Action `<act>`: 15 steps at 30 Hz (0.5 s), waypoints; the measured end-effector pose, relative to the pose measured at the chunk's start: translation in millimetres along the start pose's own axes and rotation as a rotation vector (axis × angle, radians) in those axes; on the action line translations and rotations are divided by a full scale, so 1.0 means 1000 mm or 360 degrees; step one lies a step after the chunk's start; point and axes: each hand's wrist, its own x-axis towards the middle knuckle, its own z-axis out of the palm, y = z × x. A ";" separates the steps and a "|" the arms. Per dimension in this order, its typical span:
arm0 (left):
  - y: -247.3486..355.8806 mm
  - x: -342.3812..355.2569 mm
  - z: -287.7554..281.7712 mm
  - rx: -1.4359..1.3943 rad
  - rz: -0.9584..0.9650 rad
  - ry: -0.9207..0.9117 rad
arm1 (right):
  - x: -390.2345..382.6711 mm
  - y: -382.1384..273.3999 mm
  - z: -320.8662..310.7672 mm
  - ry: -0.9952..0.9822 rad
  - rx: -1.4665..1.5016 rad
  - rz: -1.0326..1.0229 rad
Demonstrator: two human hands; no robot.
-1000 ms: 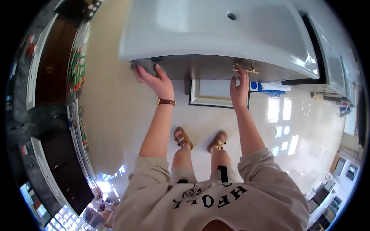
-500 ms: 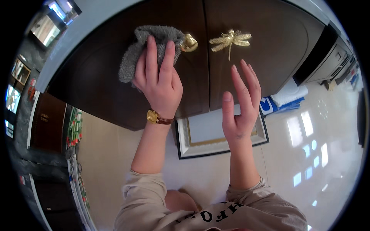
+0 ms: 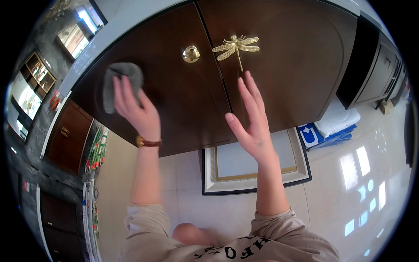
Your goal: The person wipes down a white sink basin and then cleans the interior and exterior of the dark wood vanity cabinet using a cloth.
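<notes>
A grey cloth (image 3: 134, 75) is under the fingers of my left hand (image 3: 139, 115), which presses it against the dark brown left cabinet door (image 3: 170, 98) near that door's left side. The hand is a little blurred and wears a watch. On the same door, to the right of the cloth, is a round gold knob (image 3: 190, 54). A gold dragonfly-shaped handle (image 3: 236, 45) sits on the right cabinet door (image 3: 301, 65). My right hand (image 3: 254, 131) holds nothing; its fingers are stretched out just below the dragonfly's tail. Whether its fingertips touch the door cannot be seen.
A large white-and-gold frame (image 3: 205, 185) with a dark edge lies on the tiled floor below the doors. Folded white cloth (image 3: 338, 120) rests on blue packaging (image 3: 307, 137) to its right. Another dark cabinet (image 3: 70, 135) stands at the left.
My left hand has slid the grey cloth left and down across the door, away from the gold knob, which now shows fully. The view has shifted; my right hand stays open near the dragonfly handle.
</notes>
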 end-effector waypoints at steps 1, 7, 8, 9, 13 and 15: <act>-0.007 0.015 -0.007 0.0070 0.0001 0.0051 | -0.001 0.000 0.004 -0.0039 0.0038 -0.0039; 0.042 0.061 0.021 -0.0178 0.0275 0.0085 | 0.004 -0.001 -0.003 -0.0086 0.0120 -0.0093; 0.060 0.054 0.020 -0.0196 0.0248 -0.0095 | 0.001 -0.001 -0.002 -0.0085 0.0111 -0.0092; 0.065 0.038 0.015 -0.0132 0.0270 -0.0204 | -0.002 -0.003 0.006 -0.0077 0.0123 -0.0096; 0.064 -0.033 0.016 -0.0259 0.0136 -0.0360 | -0.003 -0.004 0.010 0.0004 0.0009 0.0022; 0.052 -0.051 -0.004 -0.0130 0.0258 -0.0573 | -0.003 -0.011 0.011 0.0024 0.0025 0.0034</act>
